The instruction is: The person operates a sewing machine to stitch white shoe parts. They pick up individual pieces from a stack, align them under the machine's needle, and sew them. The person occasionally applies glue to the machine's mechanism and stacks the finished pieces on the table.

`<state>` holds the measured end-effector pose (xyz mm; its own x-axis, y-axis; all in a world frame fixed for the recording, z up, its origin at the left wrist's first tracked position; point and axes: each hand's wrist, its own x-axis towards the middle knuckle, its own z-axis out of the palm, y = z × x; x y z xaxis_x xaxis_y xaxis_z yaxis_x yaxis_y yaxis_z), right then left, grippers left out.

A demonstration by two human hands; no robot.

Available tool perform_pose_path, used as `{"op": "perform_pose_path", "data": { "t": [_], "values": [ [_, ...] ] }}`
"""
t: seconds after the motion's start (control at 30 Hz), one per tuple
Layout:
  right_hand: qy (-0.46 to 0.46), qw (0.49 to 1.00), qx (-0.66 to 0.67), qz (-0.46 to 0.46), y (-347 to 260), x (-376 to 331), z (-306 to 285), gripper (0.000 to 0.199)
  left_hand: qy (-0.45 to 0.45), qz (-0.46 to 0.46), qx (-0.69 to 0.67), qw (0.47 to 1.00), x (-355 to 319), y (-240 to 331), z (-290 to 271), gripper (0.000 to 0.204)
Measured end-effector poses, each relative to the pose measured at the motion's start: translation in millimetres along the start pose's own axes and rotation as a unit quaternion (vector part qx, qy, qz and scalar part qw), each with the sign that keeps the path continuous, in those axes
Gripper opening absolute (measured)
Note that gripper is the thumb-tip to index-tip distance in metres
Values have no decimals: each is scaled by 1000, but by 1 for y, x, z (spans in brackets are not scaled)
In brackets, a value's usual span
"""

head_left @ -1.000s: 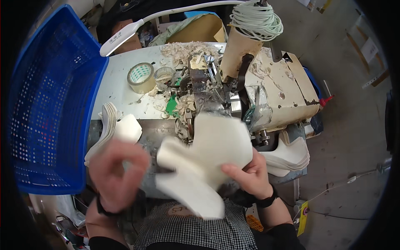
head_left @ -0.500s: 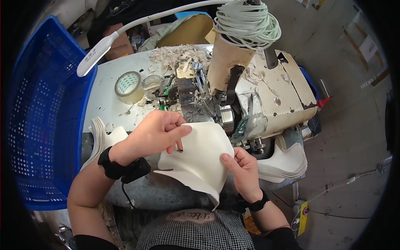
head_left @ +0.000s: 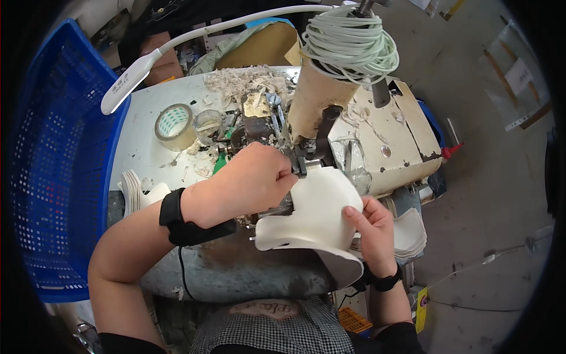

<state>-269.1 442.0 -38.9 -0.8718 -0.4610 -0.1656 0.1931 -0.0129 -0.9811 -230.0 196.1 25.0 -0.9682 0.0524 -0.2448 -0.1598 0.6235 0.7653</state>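
Note:
A curved white foam-like piece is pressed against the front of a worn sewing machine. My left hand is closed over the piece's upper left edge, right at the machine's needle area. My right hand grips the piece's right side, fingers curled over its edge. Both wrists wear black bands. The needle area itself is hidden behind my left hand.
A blue plastic crate stands at the left. A tape roll, a small clear cup and white scraps lie on the table. A coil of pale cord tops the machine. Stacked white pieces sit left; more of them sit right. A white lamp arm crosses above.
My left hand came up from my lap to the white piece, then both hands pushed the piece forward up to the machine. The view has closed in on the machine.

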Motion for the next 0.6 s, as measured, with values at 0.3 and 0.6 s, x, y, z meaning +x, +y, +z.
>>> {"op": "perform_pose_path", "data": {
  "t": [0.3, 0.6],
  "values": [
    [32, 983, 21, -180, -12, -54, 6, 15, -123, 272, 27, 954, -18, -18, 4, 25],
    [-223, 958, 134, 121, 21, -54, 57, 32, -214, 143, 158, 953, 11, -3, -53, 22]
  ]
}}
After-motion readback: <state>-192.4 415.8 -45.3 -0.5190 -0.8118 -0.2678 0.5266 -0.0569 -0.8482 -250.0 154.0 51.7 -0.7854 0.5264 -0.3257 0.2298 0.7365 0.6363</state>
